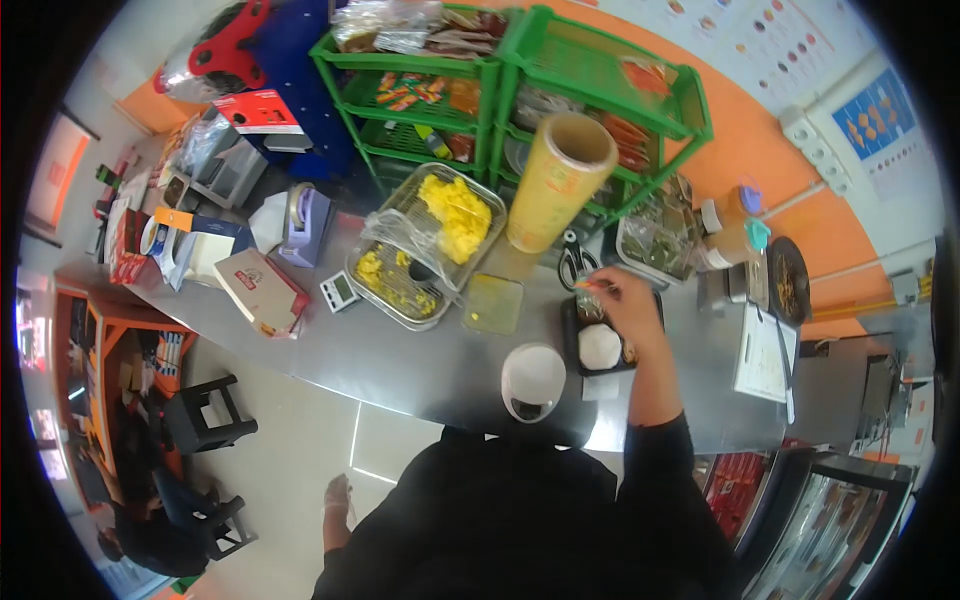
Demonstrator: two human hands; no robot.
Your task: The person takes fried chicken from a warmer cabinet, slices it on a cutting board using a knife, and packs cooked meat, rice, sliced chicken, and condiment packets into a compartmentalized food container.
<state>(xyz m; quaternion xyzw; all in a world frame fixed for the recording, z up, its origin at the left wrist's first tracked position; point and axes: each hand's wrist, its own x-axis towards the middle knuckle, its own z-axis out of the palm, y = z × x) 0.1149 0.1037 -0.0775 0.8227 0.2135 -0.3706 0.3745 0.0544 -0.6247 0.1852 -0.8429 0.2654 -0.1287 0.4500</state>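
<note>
My right hand [622, 304] is over the upper part of a black tray [570, 335], its fingers closed on a small orange-red item [592, 284]. A white rounded mound [599, 347] lies in the tray below the hand. Black-handled scissors [573, 262] rest just beyond the tray. My left hand [338, 498] hangs low, off the counter beside my body; it looks covered by a clear glove, and its fingers are too small and blurred to make out. A white round scale [532, 382] sits at the counter's front edge, left of the tray.
A metal tray [408, 318] of yellow food, a large film roll [560, 185] and green shelves [420, 65] stand behind. A white cutting board [765, 355] with a knife is at the right. A seated person [150, 535] and black stools [205, 415] are lower left.
</note>
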